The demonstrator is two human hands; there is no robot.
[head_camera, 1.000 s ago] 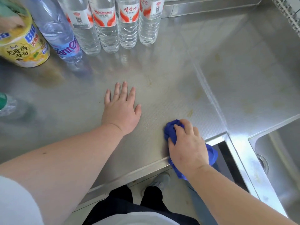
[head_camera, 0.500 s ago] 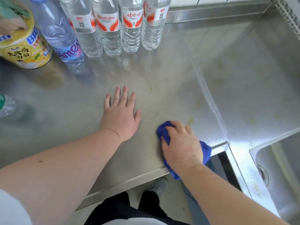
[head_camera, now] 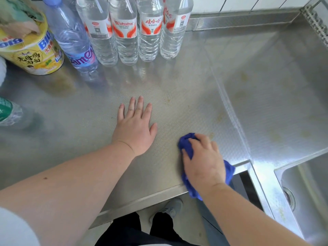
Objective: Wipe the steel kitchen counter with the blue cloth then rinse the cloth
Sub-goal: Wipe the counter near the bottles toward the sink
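Observation:
The steel counter (head_camera: 186, 82) fills the view, with yellowish stains toward the right. My right hand (head_camera: 204, 162) grips the bunched blue cloth (head_camera: 186, 144) and presses it on the counter near the front edge. Part of the cloth hangs over that edge below my wrist. My left hand (head_camera: 135, 125) lies flat on the counter with its fingers spread, just left of the cloth and apart from it. The sink (head_camera: 305, 189) sits at the lower right.
Several clear water bottles (head_camera: 124, 32) stand in a row at the back. A yellow instant-noodle tub (head_camera: 32, 48) stands at the back left. Another bottle (head_camera: 8, 112) lies at the left edge. White tiles back the counter. My shoe shows on the floor below.
My right hand has slid the blue cloth a little to the left along the front edge. My left hand has stayed flat in place.

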